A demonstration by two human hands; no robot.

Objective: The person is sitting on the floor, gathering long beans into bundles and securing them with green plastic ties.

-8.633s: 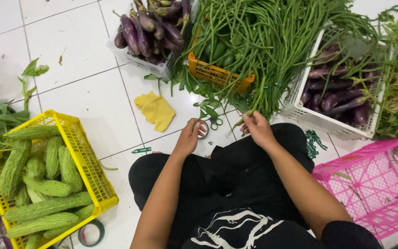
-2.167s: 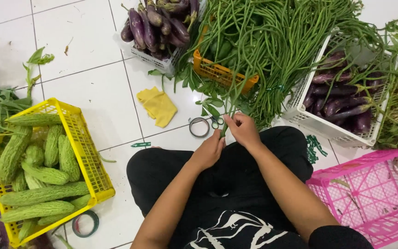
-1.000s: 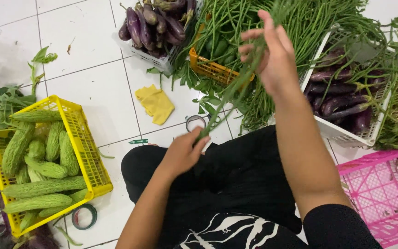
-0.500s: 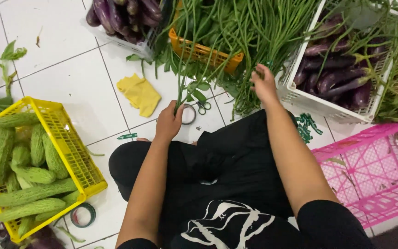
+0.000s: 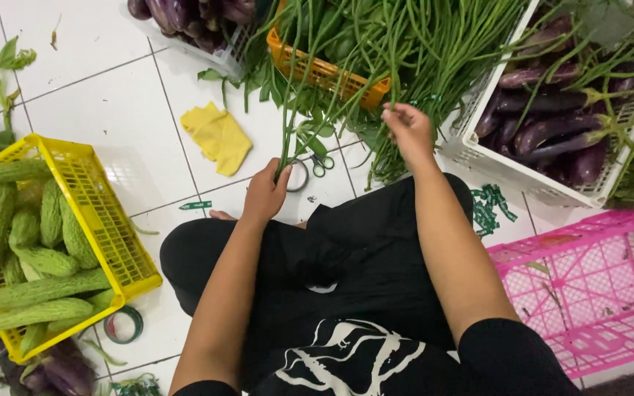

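Note:
A big heap of green long beans (image 5: pixel 412 44) lies on the tiled floor ahead of my crossed legs. My left hand (image 5: pixel 266 194) is closed around the lower ends of a few long bean stalks (image 5: pixel 288 110) that run up into the heap. My right hand (image 5: pixel 409 132) is at the near edge of the heap, fingers pinching among the bean strands. A roll of tape (image 5: pixel 299 176) and small scissors (image 5: pixel 322 165) lie on the floor between my hands.
A yellow crate (image 5: pixel 104 220) of bitter gourds stands at left. An orange basket (image 5: pixel 324 73) sits under the beans. White crates of purple eggplants (image 5: pixel 552 132) are at right and top left. A pink crate (image 5: pixel 596 286) is at lower right. A yellow cloth (image 5: pixel 218 136) and a green tape roll (image 5: pixel 122 324) lie on the tiles.
My right hand came down from its raised position to the edge of the bean heap. My left hand moved forward off my knee and closed on a few bean stalks.

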